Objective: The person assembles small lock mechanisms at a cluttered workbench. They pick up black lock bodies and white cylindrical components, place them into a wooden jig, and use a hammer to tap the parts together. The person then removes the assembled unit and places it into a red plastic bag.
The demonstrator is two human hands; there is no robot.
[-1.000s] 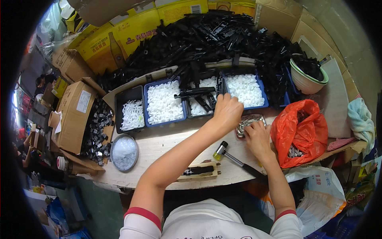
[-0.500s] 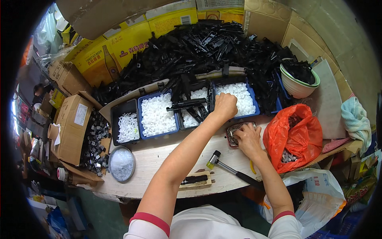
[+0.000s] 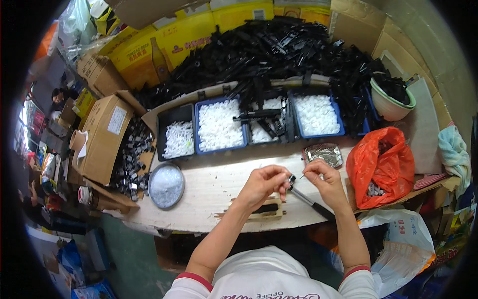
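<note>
Over the front of the bench, my left hand is closed in a pinch; what its fingers hold, if anything, is too small to make out. Facing it, my right hand pinches a thin metal pin that points toward the left hand. Between and below the hands lies a hammer, its head partly covered by my left fingers. A wooden block with a black piece in it rests under my left wrist, partly hidden. Just beyond my right hand sits a small clear box of metal pins.
A row of bins with white plastic parts crosses the bench, black parts heaped behind. A red plastic bag and a pale bowl stand right. At left are a round dish and a cardboard box.
My left hand has come back from the white-part bins to the bench front. My right hand has left the pin box and moved nearer, with a pin in its fingers. The view has shifted.
</note>
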